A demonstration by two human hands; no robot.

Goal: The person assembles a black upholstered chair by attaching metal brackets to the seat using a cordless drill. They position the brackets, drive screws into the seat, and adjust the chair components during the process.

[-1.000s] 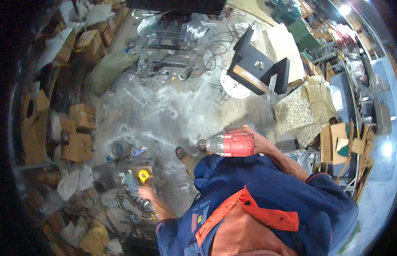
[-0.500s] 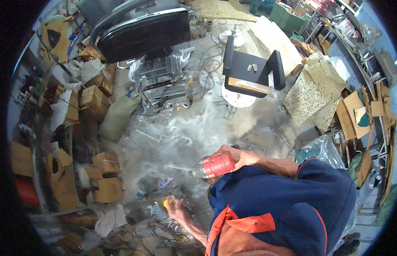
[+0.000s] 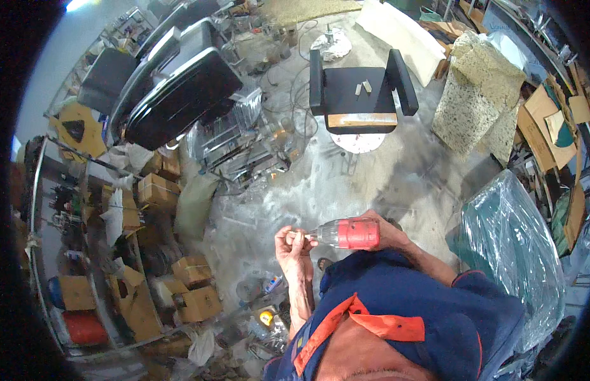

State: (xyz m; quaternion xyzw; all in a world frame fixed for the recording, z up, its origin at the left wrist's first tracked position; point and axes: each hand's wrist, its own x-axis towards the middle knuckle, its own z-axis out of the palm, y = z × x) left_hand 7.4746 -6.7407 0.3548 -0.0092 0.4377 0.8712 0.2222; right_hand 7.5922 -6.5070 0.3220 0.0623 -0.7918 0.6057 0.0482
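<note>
A red cordless drill (image 3: 358,233) with a grey metallic nose lies level in front of my chest, its tip pointing left. My right hand (image 3: 385,230) is closed round its handle, which is mostly hidden under the drill body. At the drill's tip, my left hand (image 3: 293,244) has its fingers pinched together. Whatever they hold there is too small to make out. Below my left forearm, a yellow round thing (image 3: 266,317) rests among small hardware on a cluttered surface.
A black armchair seat (image 3: 352,92) with two small pale pieces on it stands ahead. Far left are a big black padded chair (image 3: 180,89) and metal frames. Cardboard boxes (image 3: 199,303) fill shelves at left. A plastic-wrapped bundle (image 3: 514,260) stands at right, near speckled foam sheets (image 3: 476,95).
My left hand has risen from the cluttered surface by the yellow thing to the drill's tip. The drill has shifted right and turned level. My view has turned somewhat left.
</note>
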